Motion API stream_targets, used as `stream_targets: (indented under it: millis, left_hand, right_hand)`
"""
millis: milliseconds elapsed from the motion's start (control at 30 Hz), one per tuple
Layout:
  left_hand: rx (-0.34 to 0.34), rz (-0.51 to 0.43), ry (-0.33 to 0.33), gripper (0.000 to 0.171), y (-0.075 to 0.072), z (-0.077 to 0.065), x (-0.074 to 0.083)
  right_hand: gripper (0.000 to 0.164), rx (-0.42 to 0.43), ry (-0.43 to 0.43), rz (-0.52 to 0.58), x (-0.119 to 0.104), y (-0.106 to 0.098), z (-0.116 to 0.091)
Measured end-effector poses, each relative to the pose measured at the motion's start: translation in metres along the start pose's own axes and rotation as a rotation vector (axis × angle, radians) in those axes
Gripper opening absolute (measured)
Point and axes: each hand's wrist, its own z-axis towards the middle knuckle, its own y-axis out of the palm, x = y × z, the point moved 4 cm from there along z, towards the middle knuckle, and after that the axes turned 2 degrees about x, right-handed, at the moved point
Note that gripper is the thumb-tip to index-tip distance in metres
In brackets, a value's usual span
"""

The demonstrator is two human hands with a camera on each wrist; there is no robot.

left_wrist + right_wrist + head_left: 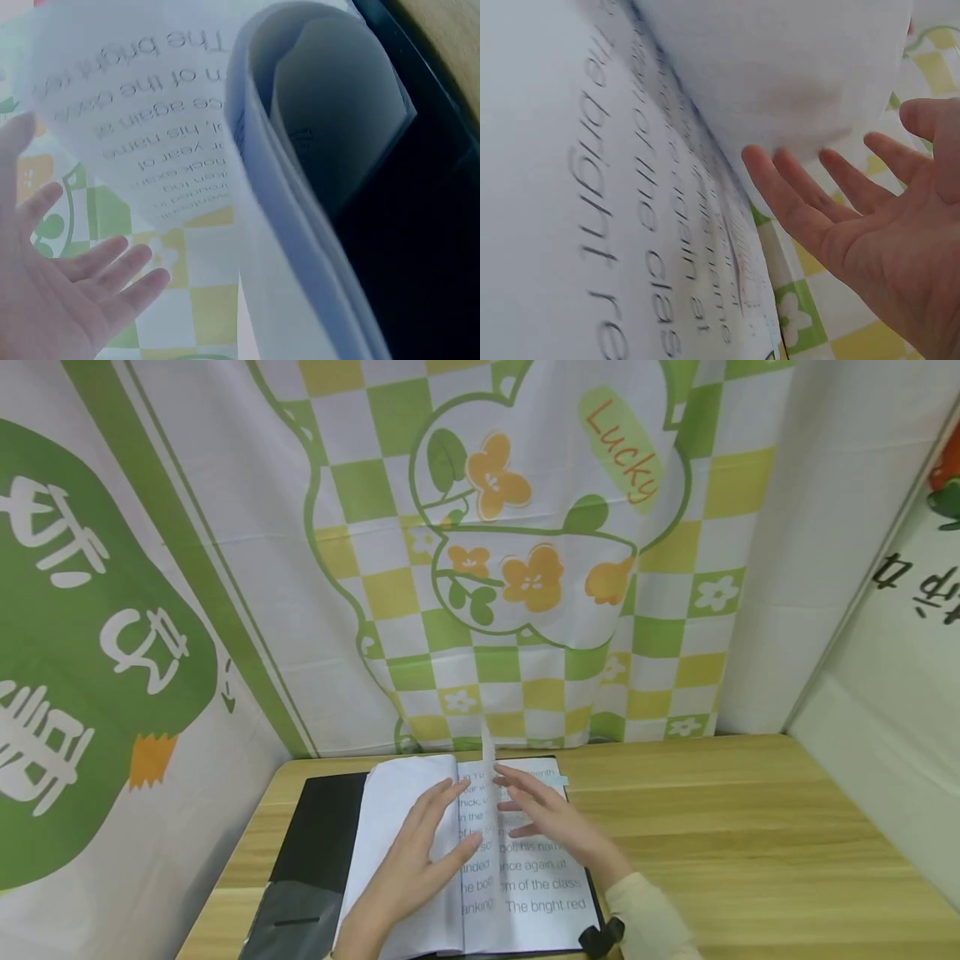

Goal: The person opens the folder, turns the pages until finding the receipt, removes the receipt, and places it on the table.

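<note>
An open black folder (318, 827) of printed sheets lies on the table. One thin page (489, 843) stands nearly upright along its middle, edge-on in the head view. My left hand (408, 860) hovers over the left-hand sheets (405, 785), fingers spread and relaxed. On the page's other side is my right hand (555, 822), above the large-print right-hand sheet (543, 885), its fingertips close to the standing page. In the right wrist view the raised page (802, 67) hangs just beyond the fingertips. Neither hand grips anything. In the left wrist view the left-hand sheets curl over in a thick roll (300, 150).
The wooden table (712, 827) extends to the right of the folder. A patterned green, white and yellow cloth (465, 668) hangs behind it, with printed cloth walls at left and right. A small blue tab (564, 781) sticks out from the sheets. A black device (602, 937) sits at the right wrist.
</note>
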Motion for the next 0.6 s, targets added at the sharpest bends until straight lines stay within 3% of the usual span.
stream_targets:
  millis: [267,600]
  left_hand:
    - [-0.068,-0.028,0.003,0.066,0.005,-0.002,0.01]
    - [-0.063,0.044,-0.006,0.061,0.004,-0.003,0.015]
  right_hand:
    - [0.059,0.037,-0.029,-0.059,0.005,0.016,0.004]
    - [0.056,0.012,-0.046,-0.064,0.006,0.022,0.004]
